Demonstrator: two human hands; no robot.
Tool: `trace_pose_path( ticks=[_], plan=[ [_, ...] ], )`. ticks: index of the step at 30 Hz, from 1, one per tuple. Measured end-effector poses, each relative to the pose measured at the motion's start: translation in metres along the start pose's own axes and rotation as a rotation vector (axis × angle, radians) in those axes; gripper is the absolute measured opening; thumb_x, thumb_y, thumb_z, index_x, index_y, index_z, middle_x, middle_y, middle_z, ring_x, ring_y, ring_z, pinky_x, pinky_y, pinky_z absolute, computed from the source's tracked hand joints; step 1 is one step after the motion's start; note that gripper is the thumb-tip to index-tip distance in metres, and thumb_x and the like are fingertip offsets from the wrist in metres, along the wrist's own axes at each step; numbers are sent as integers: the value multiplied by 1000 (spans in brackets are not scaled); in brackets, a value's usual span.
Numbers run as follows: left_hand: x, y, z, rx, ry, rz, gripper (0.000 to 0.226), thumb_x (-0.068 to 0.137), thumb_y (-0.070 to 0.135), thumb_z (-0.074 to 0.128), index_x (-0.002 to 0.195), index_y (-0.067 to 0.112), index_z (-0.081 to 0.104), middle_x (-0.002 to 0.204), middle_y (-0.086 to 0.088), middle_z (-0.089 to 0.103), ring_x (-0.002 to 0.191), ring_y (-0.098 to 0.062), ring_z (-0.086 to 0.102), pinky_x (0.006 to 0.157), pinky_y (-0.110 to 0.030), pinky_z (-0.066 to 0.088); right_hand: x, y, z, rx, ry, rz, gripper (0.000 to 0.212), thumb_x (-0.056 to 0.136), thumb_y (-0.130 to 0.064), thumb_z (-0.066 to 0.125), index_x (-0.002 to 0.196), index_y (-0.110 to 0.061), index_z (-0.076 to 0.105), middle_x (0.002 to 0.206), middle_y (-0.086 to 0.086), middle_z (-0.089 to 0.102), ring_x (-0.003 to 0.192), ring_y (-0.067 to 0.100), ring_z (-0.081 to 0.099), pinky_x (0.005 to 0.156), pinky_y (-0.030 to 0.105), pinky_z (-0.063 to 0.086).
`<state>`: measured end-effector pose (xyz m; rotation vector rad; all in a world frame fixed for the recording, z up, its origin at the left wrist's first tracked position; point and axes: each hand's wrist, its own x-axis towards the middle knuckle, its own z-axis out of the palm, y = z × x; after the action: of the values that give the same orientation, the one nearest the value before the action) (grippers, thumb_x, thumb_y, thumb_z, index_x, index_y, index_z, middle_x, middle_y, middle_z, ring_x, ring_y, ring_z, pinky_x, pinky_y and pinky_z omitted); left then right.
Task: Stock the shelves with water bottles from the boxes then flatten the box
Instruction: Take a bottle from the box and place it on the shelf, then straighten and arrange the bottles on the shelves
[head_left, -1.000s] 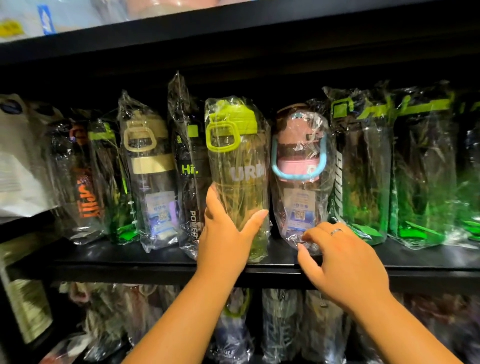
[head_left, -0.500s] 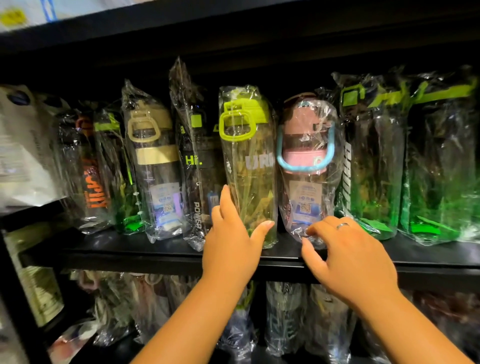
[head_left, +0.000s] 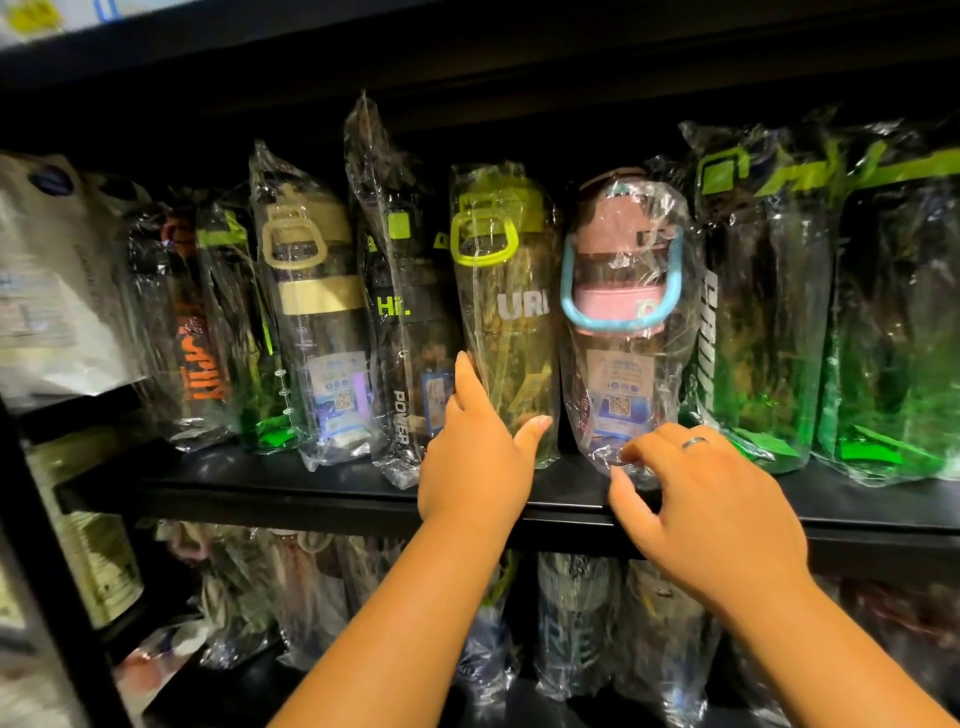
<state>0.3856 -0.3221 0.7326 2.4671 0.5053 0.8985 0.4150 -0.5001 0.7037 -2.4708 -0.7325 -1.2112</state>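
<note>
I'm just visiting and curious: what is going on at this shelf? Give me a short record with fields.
Place: black shelf with a row of water bottles standing in clear plastic wrap
Left hand: straight fingers and thumb on either side of the lime-lidded bottle, touching its lower part
Right hand: fingers curled at the wrap at the foot of the pink bottle with a blue handle; unclear whether it pinches; wears a ring
Neighbours: beige-lidded bottle further left, green bottles to the right
</note>
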Motion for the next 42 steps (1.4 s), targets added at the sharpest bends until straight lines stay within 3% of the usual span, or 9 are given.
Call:
trace_pose_path(
  ticks=[6, 9, 11, 14, 18, 22, 29, 36, 42],
  plan=[
    [-8, -6, -2, 14, -8, 37, 99, 93, 63, 51, 157, 23, -13, 158, -4, 35, 128, -30, 53, 91, -42, 50, -1, 1, 1, 30, 41, -19, 15, 80, -35, 69, 82, -20, 70, 77, -4, 65, 73, 24, 62, 53, 23, 30],
    [-27, -17, -12, -31, -21, 157, 94, 95, 56, 54, 158, 25, -9, 160, 2, 30, 137, -22, 43, 104, -36, 44, -4, 2, 1, 141, 82, -64, 31, 82, -42, 52, 85, -18, 72, 84, -2, 66, 79, 28, 60, 60, 31, 47],
    [-42, -31, -25, -57, -7, 260, 79, 96, 50, 55, 158, 30, 9, 154, 9, 34, 136, -14, 40, 105, -28, 38, -5, -1, -1, 263, 116, -63, 35, 83, -42, 50, 87, -17, 72, 88, -2, 65, 83, 30, 57, 70, 41, 50],
    [-53, -59, -54, 21, 168, 421, 50, 94, 46, 51, 141, 29, 46, 132, 11, 54, 119, -9, 50, 94, -23, 41, -6, -22, -4, 375, 133, -82, 34, 84, -42, 50, 90, -16, 72, 90, -3, 63, 86, 27, 53, 75, 39, 46],
    [-41, -103, -98, 44, 327, 405, 44, 87, 43, 53, 126, 23, 58, 118, 6, 59, 109, -15, 56, 92, -20, 40, -1, -77, -7, 470, 131, -133, 34, 84, -42, 51, 94, -17, 72, 94, -4, 62, 90, 22, 50, 78, 33, 42],
    [-21, -149, -136, 89, 359, 302, 48, 87, 33, 68, 131, 20, 54, 125, 1, 54, 116, -21, 53, 96, -33, 43, 9, -140, 1, 558, 110, -180, 33, 83, -42, 52, 98, -18, 70, 98, -5, 60, 95, 21, 53, 82, 26, 38],
    [32, -227, -167, -81, 270, 19, 76, 86, 37, 73, 148, 19, 35, 146, -7, 38, 132, -25, 43, 106, -37, 38, 45, -255, 43, 647, 32, -149, 38, 81, -46, 51, 104, -20, 67, 102, -6, 58, 97, 19, 56, 80, 19, 34],
    [99, -279, -165, -228, 121, -137, 98, 83, 44, 76, 156, 17, 17, 157, -12, 26, 140, -32, 36, 110, -42, 37, 75, -319, 86, 589, 7, -27, 27, 81, -32, 63, 103, -17, 67, 101, -2, 57, 98, 22, 57, 82, 31, 45],
    [130, -292, -148, -485, 89, -183, 97, 77, 34, 84, 146, 23, 16, 146, -16, 33, 127, -33, 47, 91, -29, 35, 71, -329, 107, 529, 63, 76, 18, 83, -26, 66, 99, -19, 66, 100, -4, 58, 92, 20, 59, 75, 31, 46]
  ],
)
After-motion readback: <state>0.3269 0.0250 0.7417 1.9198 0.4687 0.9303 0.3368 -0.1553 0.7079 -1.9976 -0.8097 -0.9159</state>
